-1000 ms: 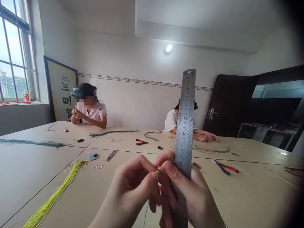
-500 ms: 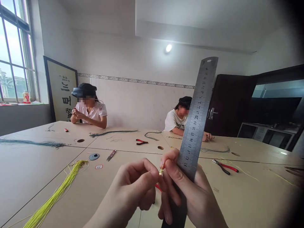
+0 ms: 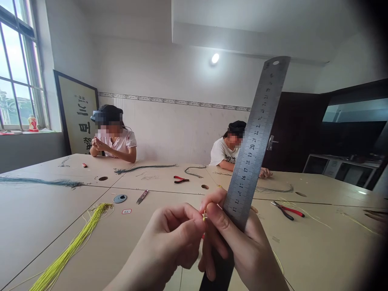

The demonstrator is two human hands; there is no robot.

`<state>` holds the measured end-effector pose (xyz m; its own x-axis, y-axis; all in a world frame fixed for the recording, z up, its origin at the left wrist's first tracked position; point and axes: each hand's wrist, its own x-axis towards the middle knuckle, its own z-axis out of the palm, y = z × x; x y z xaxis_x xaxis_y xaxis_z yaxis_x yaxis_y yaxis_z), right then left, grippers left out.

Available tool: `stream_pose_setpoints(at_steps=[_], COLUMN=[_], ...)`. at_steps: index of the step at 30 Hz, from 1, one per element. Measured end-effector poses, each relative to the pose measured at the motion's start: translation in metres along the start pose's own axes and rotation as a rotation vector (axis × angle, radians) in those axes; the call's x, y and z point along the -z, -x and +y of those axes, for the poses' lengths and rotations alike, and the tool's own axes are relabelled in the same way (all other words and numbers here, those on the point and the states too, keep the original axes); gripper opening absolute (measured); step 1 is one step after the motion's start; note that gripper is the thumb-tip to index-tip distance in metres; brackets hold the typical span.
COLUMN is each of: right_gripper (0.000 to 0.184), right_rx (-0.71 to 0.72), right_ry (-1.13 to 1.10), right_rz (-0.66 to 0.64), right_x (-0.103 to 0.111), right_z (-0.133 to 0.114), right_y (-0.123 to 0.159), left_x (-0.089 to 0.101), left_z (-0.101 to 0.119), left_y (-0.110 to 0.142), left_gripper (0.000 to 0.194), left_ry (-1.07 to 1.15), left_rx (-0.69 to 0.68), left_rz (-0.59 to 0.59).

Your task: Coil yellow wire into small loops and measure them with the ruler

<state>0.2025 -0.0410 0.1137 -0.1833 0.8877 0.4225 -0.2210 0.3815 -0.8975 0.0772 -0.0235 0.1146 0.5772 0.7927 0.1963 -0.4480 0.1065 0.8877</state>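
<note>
My right hand (image 3: 239, 246) grips a long steel ruler (image 3: 257, 137) that leans up and to the right, and its thumb and forefinger also pinch a thin yellow cord end (image 3: 205, 214). Pressed against those fingers, my left hand (image 3: 172, 238) is closed in a pinch on the same cord end. Both hands hover above the beige table (image 3: 318, 250). A strand of the cord trails down behind my right hand.
A bundle of yellow cords (image 3: 69, 250) lies at the left. Red-handled pliers (image 3: 287, 210) rest at the right, another pair (image 3: 181, 179) and small snips (image 3: 142, 196) farther back. Two people (image 3: 113, 135) (image 3: 228, 147) sit at the table's far side, with dark cord bundles (image 3: 42, 182) spread about.
The ruler has tilted from nearly upright to leaning right and its top has risen. Both hands stay pinched together on the cord end.
</note>
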Motion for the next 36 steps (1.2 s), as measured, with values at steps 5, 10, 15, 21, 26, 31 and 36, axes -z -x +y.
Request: stream_pose_setpoints(at_steps=[5, 10, 15, 21, 26, 31, 36], right_gripper=[0.029, 0.027, 0.038, 0.048, 0.048, 0.047, 0.039], right_rx=[-0.022, 0.174, 0.391, 0.467, 0.431, 0.363, 0.465], right_ry=[-0.011, -0.128, -0.028, -0.012, -0.128, -0.173, -0.146], right_rz=[0.082, 0.093, 0.214, 0.192, 0.131, 0.185, 0.29], right_x=[0.001, 0.018, 0.025, 0.028, 0.027, 0.025, 0.025], right_z=[-0.002, -0.01, -0.022, -0.025, -0.024, -0.024, -0.02], right_y=[0.002, 0.005, 0.006, 0.006, 0.006, 0.003, 0.002], left_x=[0.004, 0.009, 0.009, 0.007, 0.004, 0.001, 0.003], left_z=[-0.001, 0.001, 0.001, 0.002, 0.005, 0.008, 0.009], left_y=[0.002, 0.002, 0.003, 0.002, 0.004, 0.011, 0.019], left_gripper=[0.031, 0.03, 0.028, 0.03, 0.023, 0.019, 0.021], left_ry=[-0.035, -0.078, -0.103, -0.105, -0.283, -0.511, -0.853], left_rx=[-0.036, -0.109, -0.167, -0.207, -0.312, -0.362, -0.527], left_rz=[0.084, 0.161, 0.197, 0.174, 0.247, 0.333, 0.354])
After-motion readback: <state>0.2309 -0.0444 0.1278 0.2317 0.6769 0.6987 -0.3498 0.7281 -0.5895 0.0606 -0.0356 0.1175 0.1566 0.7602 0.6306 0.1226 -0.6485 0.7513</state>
